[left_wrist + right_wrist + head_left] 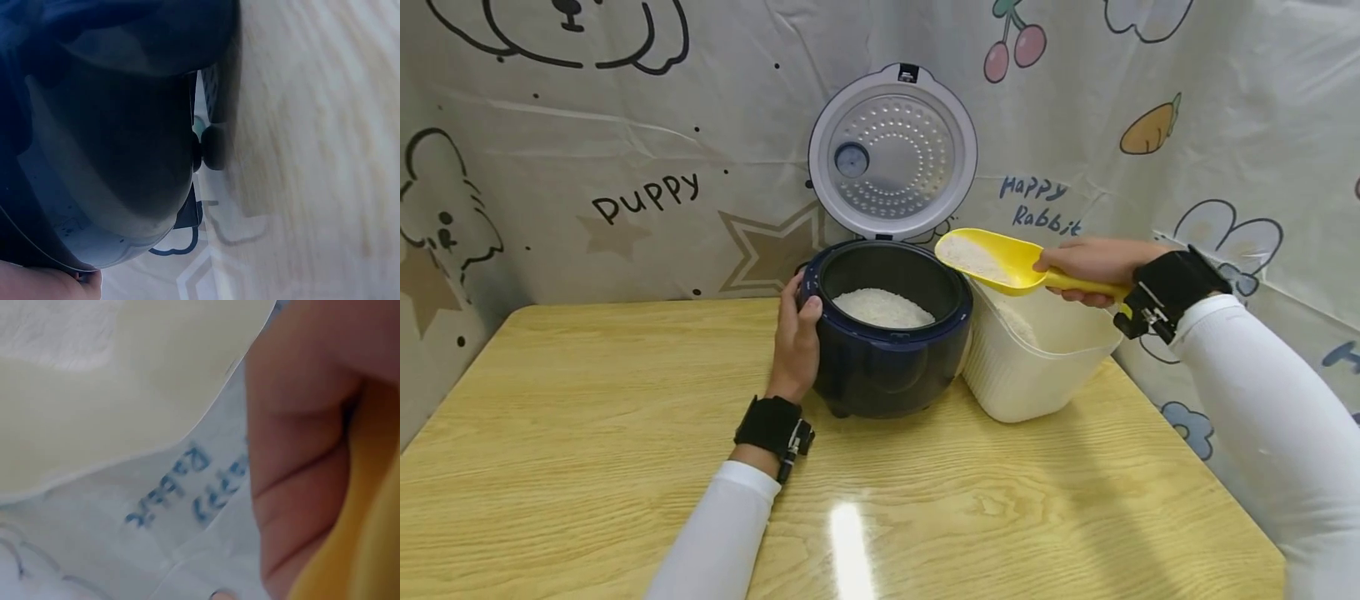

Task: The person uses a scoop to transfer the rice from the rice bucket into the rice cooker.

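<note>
A dark blue rice cooker (891,375) stands with its lid (895,158) raised and white rice (883,308) in its pot. My left hand (796,342) rests against the cooker's left side, near the rim, its fingers stretched along the wall. In the left wrist view the cooker's body (106,144) fills the left half, with part of the hand (50,284) at the bottom corner. My right hand (1101,262) grips the handle of a yellow scoop (1000,254) holding rice. The scoop's tip is above the pot's right rim.
A cream-coloured rice bin (1030,383) stands directly right of the cooker, with rice (1018,321) inside, partly under the scoop and right hand. The wooden table (587,442) bears both. A printed curtain (715,108) hangs behind them and along the sides.
</note>
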Action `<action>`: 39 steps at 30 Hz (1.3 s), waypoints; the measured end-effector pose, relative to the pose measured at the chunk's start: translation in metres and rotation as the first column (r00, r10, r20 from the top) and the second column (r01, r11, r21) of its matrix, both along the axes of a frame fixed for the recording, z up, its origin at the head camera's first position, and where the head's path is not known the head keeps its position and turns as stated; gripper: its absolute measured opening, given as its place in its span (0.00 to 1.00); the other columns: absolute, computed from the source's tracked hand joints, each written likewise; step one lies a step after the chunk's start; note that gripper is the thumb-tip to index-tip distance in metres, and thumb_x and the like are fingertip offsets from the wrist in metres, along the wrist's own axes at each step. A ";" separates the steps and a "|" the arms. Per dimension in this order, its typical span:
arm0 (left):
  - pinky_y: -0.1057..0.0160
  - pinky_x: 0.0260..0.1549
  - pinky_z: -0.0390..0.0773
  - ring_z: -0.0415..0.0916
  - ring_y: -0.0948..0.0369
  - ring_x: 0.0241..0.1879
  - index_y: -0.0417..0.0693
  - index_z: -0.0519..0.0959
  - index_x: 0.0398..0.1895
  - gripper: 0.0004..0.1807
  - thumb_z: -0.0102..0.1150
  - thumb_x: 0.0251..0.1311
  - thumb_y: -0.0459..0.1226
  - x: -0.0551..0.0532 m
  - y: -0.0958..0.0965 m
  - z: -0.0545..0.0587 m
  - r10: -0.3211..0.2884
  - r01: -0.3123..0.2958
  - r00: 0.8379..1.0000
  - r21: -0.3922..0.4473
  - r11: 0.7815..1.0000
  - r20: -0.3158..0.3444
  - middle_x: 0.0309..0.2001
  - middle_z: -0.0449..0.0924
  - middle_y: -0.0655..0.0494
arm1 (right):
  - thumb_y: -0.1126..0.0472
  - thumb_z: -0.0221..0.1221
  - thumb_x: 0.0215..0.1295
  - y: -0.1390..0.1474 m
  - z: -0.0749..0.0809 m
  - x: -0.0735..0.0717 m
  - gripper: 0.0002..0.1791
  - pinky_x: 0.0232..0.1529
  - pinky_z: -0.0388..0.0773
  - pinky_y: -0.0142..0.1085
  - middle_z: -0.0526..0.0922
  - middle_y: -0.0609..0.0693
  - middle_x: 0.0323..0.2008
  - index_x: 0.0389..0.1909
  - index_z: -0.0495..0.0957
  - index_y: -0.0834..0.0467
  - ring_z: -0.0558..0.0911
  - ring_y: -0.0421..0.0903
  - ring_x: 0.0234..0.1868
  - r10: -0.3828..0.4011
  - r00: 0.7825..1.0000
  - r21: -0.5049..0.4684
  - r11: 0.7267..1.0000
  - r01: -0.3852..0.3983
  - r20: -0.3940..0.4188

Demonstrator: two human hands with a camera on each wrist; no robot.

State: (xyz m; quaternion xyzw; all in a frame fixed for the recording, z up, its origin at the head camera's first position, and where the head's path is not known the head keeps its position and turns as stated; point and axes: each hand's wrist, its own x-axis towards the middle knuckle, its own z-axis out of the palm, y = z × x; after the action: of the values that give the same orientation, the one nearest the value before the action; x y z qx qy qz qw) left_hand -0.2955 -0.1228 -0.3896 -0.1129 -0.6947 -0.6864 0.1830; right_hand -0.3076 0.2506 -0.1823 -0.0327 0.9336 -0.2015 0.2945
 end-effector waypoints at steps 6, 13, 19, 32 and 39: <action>0.46 0.76 0.59 0.62 0.51 0.72 0.54 0.56 0.80 0.42 0.43 0.64 0.58 -0.001 0.000 0.000 0.000 0.000 1.000 0.007 1.000 -0.006 0.77 0.61 0.46 | 0.37 0.44 0.78 -0.032 0.001 -0.004 0.26 0.24 0.69 0.33 0.72 0.44 0.23 0.39 0.76 0.55 0.70 0.42 0.20 0.032 0.997 -0.025 0.999 -0.034 -0.076; 0.45 0.77 0.59 0.62 0.51 0.72 0.54 0.55 0.80 0.43 0.42 0.64 0.60 0.000 0.001 0.001 0.014 -0.014 1.000 -0.018 1.000 0.013 0.78 0.60 0.46 | 0.42 0.46 0.79 -0.058 0.001 -0.003 0.25 0.23 0.66 0.35 0.70 0.46 0.21 0.34 0.78 0.58 0.68 0.44 0.19 0.154 0.954 0.028 0.988 -0.152 -0.256; 0.44 0.77 0.59 0.62 0.51 0.73 0.55 0.55 0.81 0.43 0.42 0.64 0.60 0.000 0.001 0.002 0.017 -0.017 1.000 -0.030 0.999 0.015 0.78 0.60 0.46 | 0.41 0.47 0.78 -0.071 -0.001 -0.003 0.26 0.25 0.68 0.37 0.72 0.47 0.20 0.30 0.78 0.57 0.70 0.45 0.19 0.181 0.911 0.093 0.983 -0.158 -0.371; 0.43 0.78 0.57 0.61 0.50 0.74 0.56 0.54 0.81 0.43 0.41 0.64 0.61 0.002 -0.001 0.000 0.019 -0.018 0.999 -0.032 0.999 0.040 0.79 0.58 0.47 | 0.38 0.59 0.69 -0.100 -0.008 -0.002 0.23 0.25 0.73 0.35 0.76 0.50 0.23 0.32 0.78 0.56 0.78 0.48 0.24 0.212 0.819 0.178 0.975 -0.136 -0.533; 0.43 0.77 0.59 0.62 0.51 0.73 0.56 0.54 0.81 0.42 0.41 0.65 0.60 0.001 -0.001 0.000 0.009 -0.009 1.000 -0.025 1.000 0.021 0.78 0.60 0.47 | 0.39 0.63 0.65 -0.101 -0.010 -0.003 0.24 0.28 0.68 0.35 0.72 0.48 0.23 0.27 0.74 0.55 0.76 0.47 0.26 0.209 0.784 0.194 0.974 -0.115 -0.585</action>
State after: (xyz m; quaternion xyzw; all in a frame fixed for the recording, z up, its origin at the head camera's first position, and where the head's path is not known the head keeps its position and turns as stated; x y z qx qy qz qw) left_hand -0.2950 -0.1235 -0.3893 -0.1050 -0.7057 -0.6779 0.1774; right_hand -0.3111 0.1492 -0.1919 -0.1532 0.9846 -0.0847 0.0006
